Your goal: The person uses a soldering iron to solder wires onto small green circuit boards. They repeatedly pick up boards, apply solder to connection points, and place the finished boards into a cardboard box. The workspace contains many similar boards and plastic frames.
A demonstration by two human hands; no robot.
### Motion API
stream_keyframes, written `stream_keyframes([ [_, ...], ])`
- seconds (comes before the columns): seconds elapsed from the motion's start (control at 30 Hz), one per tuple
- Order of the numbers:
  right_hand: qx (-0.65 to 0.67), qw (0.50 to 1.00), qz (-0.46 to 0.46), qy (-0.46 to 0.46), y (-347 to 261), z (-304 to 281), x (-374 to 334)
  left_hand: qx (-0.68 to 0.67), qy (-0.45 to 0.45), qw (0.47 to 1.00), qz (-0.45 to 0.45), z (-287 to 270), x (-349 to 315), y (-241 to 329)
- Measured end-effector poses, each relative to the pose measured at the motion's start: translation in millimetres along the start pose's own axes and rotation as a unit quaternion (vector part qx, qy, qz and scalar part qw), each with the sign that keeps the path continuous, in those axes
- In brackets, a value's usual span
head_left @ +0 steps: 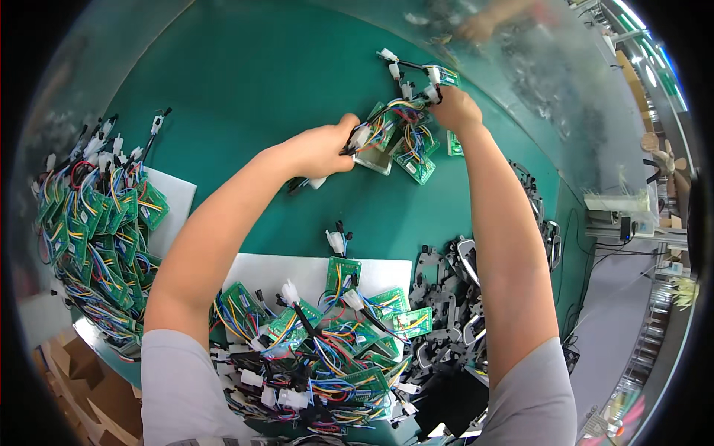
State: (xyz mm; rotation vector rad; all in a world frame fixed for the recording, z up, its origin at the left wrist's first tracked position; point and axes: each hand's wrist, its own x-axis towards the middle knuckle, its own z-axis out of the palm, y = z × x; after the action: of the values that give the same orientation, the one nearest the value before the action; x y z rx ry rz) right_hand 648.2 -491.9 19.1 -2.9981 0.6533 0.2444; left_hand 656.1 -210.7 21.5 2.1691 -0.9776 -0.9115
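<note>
Both of my arms reach out over the green table. My left hand (321, 152) is closed round the wire leads of a green circuit board (383, 126), and a white plug (361, 137) shows at its fingertips. More cable ends stick out below this palm. To the right, my right hand (456, 110) grips the wires of another circuit board (448, 76); its fingertips are partly hidden. White connectors (394, 70) on black leads trail beyond it. Between the hands hang several wired boards (414, 169) with coloured wires, next to a pale tray-like piece (374, 161).
A heap of wired circuit boards (97, 230) lies at the left on a white sheet (175, 189). Nearer me, another pile (349, 334) covers a second white sheet (260, 271). Grey and black plastic parts (446, 297) crowd the right. A clear plastic screen (535, 82) borders the table (223, 82).
</note>
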Motion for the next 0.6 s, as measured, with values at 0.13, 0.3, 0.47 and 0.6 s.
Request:
stream_keyframes([
  [0.13,-0.005,0.995,-0.042,0.09,-2.9,-12.8,2.4,0.033,-0.02,0.999,0.026,3.0,-15.6,-16.5],
  [0.3,0.05,0.968,-0.152,0.194,-17.1,32.5,42.8,0.082,0.025,0.996,0.04,9.3,-22.1,0.0],
  [0.47,0.064,0.995,-0.06,0.048,-47.2,36.5,40.5,0.118,0.047,0.991,0.043,19.6,-22.5,-6.3],
  [0.6,-0.023,0.996,-0.072,-0.046,-52.9,17.5,12.6,0.092,0.046,0.994,0.029,20.3,-18.1,-8.0],
])
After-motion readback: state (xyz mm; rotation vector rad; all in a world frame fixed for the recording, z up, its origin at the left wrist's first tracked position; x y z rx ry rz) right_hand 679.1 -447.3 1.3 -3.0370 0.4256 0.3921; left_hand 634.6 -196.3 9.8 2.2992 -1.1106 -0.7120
